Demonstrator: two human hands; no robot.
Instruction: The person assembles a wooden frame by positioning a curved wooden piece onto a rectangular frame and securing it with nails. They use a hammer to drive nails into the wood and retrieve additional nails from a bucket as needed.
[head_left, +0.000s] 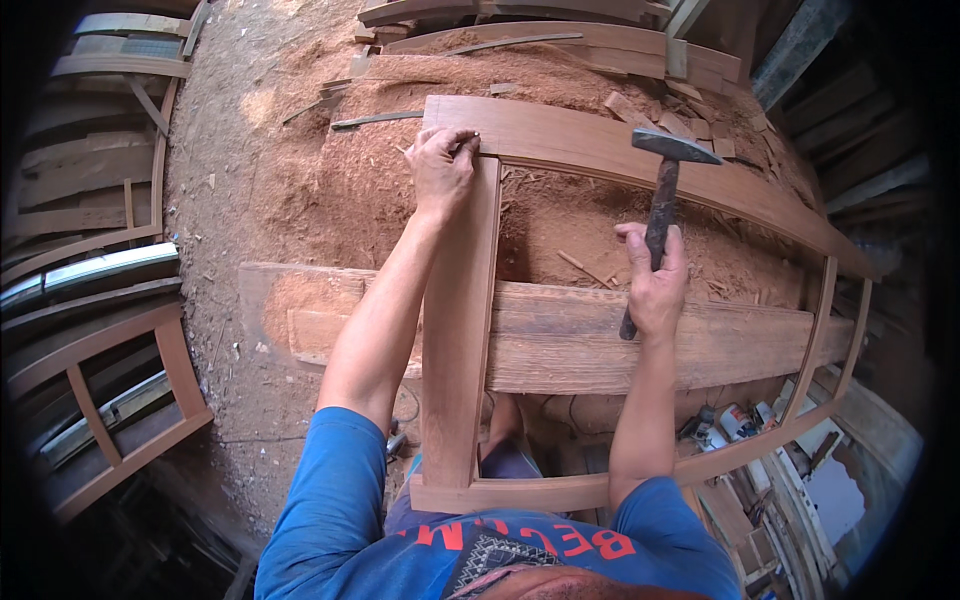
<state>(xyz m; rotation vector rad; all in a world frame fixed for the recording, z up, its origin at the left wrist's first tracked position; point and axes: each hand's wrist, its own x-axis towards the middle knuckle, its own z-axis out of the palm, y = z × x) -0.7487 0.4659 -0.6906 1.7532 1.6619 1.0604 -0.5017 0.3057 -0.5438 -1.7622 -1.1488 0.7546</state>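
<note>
My right hand (660, 285) grips the dark handle of a hammer (676, 147), its metal head raised above the frame's far rail. The index finger of that hand points out to the left. At the far left corner of a wooden frame (458, 330), my left hand (445, 168) rests on the wood with thumb and fingers pinched together. A tiny tip shows at the pinch, too small to name. The corner lies where the wide far rail (570, 135) meets the left upright. The frame's near rail runs close against my body.
A thick plank (640, 340) lies beneath the frame. Sawdust (370, 180) and wood scraps cover the ground beyond. Another wooden frame (95, 400) leans among stacked boards at left. Containers (738, 422) and offcuts lie at lower right; more boards (590, 45) are piled at the back.
</note>
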